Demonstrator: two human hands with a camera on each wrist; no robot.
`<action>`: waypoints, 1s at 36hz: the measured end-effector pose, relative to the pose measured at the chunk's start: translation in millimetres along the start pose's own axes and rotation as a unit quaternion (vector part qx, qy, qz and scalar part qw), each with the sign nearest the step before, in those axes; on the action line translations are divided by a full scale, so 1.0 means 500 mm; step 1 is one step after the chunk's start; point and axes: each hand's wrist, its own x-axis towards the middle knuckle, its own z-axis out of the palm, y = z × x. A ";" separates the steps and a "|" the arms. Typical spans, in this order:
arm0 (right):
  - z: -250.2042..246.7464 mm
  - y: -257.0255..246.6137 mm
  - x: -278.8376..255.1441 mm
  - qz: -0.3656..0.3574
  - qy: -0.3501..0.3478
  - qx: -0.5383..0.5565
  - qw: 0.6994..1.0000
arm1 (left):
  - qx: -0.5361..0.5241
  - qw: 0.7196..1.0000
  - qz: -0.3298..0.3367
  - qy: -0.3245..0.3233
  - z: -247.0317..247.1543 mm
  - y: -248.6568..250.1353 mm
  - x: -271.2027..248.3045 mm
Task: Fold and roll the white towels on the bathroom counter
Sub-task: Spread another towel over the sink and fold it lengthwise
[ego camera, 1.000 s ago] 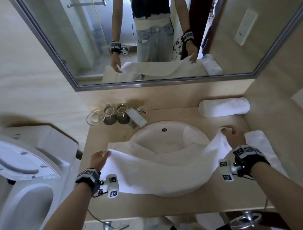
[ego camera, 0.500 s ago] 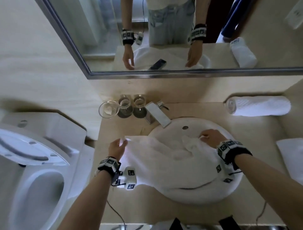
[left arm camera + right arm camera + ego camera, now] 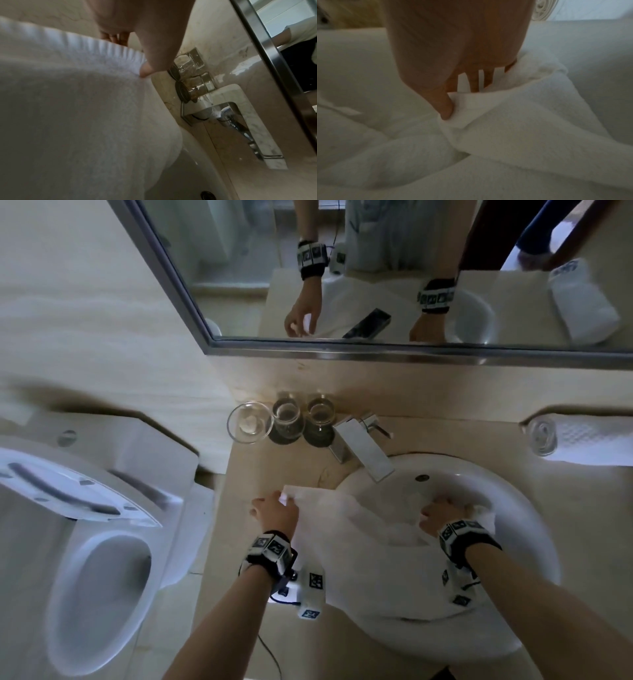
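A white towel [image 3: 356, 559] lies draped over the left half of the round white sink [image 3: 534, 529], sagging into the bowl. My left hand [image 3: 274, 508] pinches its far left corner over the counter; the left wrist view shows the thumb [image 3: 147, 70] pressed on the towel's hem [image 3: 85, 46]. My right hand [image 3: 442, 513] grips the bunched other end inside the bowl; in the right wrist view its thumb [image 3: 445, 108] and fingers pinch a fold of the towel [image 3: 513, 121]. A rolled white towel [image 3: 582, 440] lies at the counter's back right.
A chrome faucet [image 3: 363, 450] juts over the sink's back rim. Two glass tumblers [image 3: 301, 419] and a glass dish [image 3: 249, 422] stand at the back of the counter [image 3: 274, 467]. A toilet [image 3: 85, 542] with raised lid is to the left. A mirror [image 3: 376, 268] hangs above.
My right hand has carried its end of the towel leftward from the right counter into the sink bowl. The towel has gone from stretched wide to bunched. My left hand keeps its corner.
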 end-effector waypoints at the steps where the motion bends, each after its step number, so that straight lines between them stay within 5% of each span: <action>1: 0.001 0.007 0.004 0.007 -0.009 -0.005 1.000 | 0.010 0.999 -0.031 -0.014 0.000 0.000 -0.001; 7: 0.012 0.045 0.005 0.034 0.011 0.062 0.997 | -0.021 0.994 -0.052 -0.090 -0.002 -0.006 0.013; 14: 0.025 0.113 -0.007 0.043 -0.014 0.177 0.983 | 0.007 0.995 -0.015 -0.094 -0.018 0.005 0.023; 20: -0.045 0.187 -0.135 0.036 0.041 0.209 0.976 | -0.028 0.991 -0.015 -0.129 -0.023 0.033 -0.002; 24: -0.061 0.289 -0.227 0.067 0.064 0.349 0.933 | -0.067 0.987 -0.005 -0.147 -0.029 0.013 -0.002; 29: -0.052 0.460 -0.363 0.078 0.151 0.511 0.842 | -0.188 0.970 -0.005 -0.154 -0.070 -0.050 0.016; 33: -0.015 0.553 -0.418 0.099 0.121 0.624 0.765 | -0.217 0.952 -0.003 -0.215 -0.087 -0.080 0.027; 35: 0.017 0.582 -0.405 0.147 0.146 0.583 0.786 | -0.192 0.957 0.005 -0.215 -0.087 -0.089 0.026; 36: 0.035 0.589 -0.393 0.161 0.159 0.527 0.819 | -0.173 0.963 0.008 -0.207 -0.086 -0.092 0.024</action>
